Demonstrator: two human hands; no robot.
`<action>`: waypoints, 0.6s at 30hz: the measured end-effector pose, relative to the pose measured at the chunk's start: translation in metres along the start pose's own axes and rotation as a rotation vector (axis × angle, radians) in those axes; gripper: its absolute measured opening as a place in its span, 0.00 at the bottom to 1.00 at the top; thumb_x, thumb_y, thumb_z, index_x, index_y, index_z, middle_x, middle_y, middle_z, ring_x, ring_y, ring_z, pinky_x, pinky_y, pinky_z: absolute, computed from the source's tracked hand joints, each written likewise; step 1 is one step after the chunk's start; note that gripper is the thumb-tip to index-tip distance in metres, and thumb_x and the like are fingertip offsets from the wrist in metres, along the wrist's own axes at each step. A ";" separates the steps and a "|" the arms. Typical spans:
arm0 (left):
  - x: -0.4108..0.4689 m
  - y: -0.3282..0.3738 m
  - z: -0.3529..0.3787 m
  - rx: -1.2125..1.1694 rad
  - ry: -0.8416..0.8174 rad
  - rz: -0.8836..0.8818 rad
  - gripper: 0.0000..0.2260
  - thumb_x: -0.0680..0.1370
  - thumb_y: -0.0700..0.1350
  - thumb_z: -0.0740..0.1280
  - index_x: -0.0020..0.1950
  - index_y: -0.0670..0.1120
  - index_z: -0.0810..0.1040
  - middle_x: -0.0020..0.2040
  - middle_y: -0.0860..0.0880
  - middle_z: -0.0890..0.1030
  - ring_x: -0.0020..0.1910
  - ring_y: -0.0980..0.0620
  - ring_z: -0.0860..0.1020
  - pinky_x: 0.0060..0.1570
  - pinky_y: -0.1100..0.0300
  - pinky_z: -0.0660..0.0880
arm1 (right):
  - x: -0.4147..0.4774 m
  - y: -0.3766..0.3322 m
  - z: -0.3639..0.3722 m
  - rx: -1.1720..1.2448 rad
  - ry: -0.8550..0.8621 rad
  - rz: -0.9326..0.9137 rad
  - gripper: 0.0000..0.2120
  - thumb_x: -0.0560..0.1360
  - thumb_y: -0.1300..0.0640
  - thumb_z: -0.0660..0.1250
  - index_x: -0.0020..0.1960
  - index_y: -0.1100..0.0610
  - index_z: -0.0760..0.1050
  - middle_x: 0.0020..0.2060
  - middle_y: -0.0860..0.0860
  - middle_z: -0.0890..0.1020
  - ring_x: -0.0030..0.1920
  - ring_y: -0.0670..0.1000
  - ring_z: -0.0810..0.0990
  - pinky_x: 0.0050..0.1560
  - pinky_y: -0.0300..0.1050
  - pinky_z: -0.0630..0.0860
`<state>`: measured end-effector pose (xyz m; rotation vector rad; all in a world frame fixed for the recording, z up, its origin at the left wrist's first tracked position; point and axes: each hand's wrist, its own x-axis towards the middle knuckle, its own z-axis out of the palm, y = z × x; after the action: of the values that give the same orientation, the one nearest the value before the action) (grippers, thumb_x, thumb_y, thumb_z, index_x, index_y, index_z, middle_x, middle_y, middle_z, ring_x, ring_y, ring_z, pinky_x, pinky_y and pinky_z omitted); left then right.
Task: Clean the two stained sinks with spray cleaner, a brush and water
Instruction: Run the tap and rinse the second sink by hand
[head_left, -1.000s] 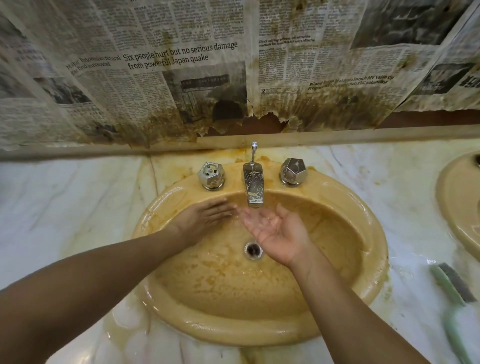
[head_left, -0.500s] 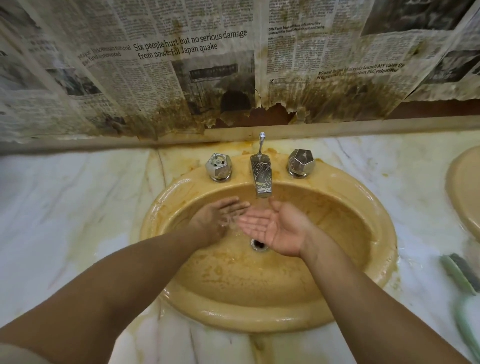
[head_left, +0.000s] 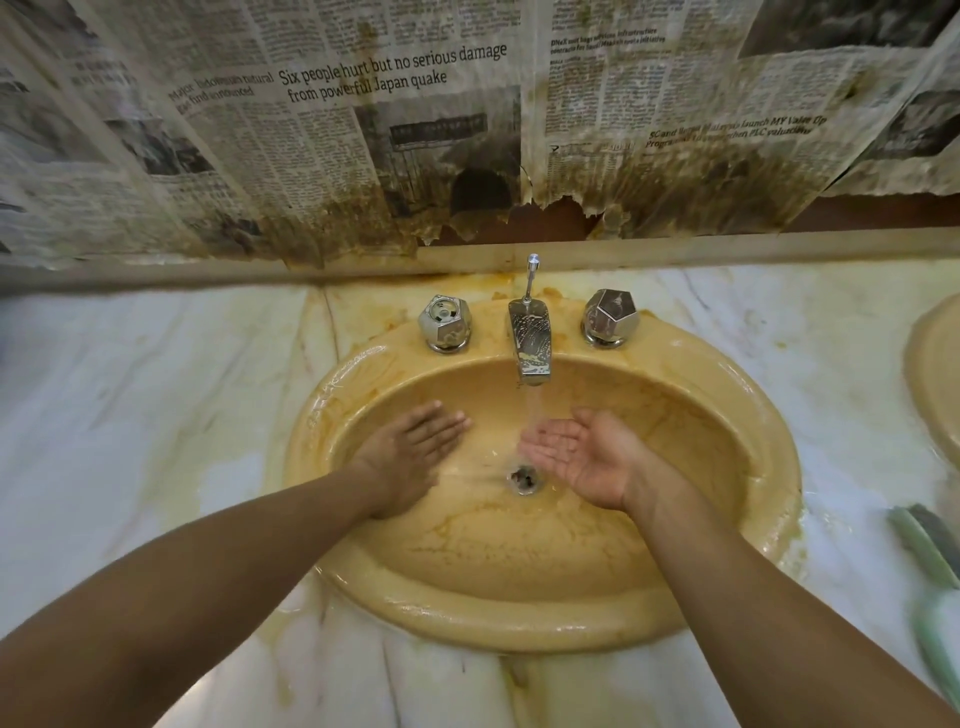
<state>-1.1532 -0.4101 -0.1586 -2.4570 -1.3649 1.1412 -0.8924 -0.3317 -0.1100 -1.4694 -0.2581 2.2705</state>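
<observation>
A yellow oval sink (head_left: 769, 457) with brown stains sits in a marble counter. Water runs from its chrome faucet (head_left: 531, 347) into the bowl, above the drain (head_left: 524, 479). My left hand (head_left: 410, 462) lies palm down, flat on the left inner wall of the bowl, holding nothing. My right hand (head_left: 582, 457) is cupped palm up, its fingertips in the stream. A green-handled brush (head_left: 924, 551) lies on the counter at the right edge. The rim of a second sink (head_left: 935, 374) shows at far right. No spray cleaner is in view.
Two chrome knobs, the left knob (head_left: 445, 323) and the right knob (head_left: 609, 317), flank the faucet. Stained, torn newspaper (head_left: 363, 130) covers the wall behind. The marble counter (head_left: 130, 415) carries yellow stains and wet patches around the sink.
My left hand slid left, away from the stream, onto the bowl's wall. The right hand stays cupped under the faucet. Water is now plainly running.
</observation>
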 end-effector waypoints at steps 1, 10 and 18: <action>0.003 0.006 -0.003 -0.060 -0.052 0.032 0.31 0.86 0.60 0.38 0.82 0.46 0.31 0.82 0.46 0.30 0.80 0.50 0.29 0.77 0.44 0.26 | 0.000 0.000 -0.001 -0.011 -0.003 0.011 0.24 0.88 0.51 0.51 0.60 0.71 0.74 0.63 0.71 0.78 0.63 0.68 0.79 0.61 0.58 0.81; -0.009 -0.028 0.003 0.072 -0.123 -0.006 0.30 0.86 0.60 0.39 0.85 0.47 0.40 0.85 0.49 0.40 0.84 0.48 0.37 0.81 0.40 0.39 | -0.003 -0.003 0.057 0.169 -0.295 0.102 0.34 0.87 0.44 0.46 0.71 0.73 0.69 0.65 0.72 0.77 0.69 0.69 0.75 0.73 0.60 0.71; -0.037 0.001 -0.010 -0.238 -0.350 0.145 0.29 0.87 0.58 0.42 0.85 0.49 0.37 0.84 0.51 0.35 0.83 0.54 0.35 0.79 0.50 0.31 | 0.014 0.014 0.008 0.215 -0.132 0.123 0.27 0.88 0.51 0.50 0.72 0.74 0.66 0.61 0.72 0.79 0.57 0.72 0.82 0.52 0.65 0.82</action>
<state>-1.1571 -0.4369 -0.1312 -2.6496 -1.5073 1.5907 -0.9083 -0.3372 -0.1234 -1.2605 0.0392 2.4106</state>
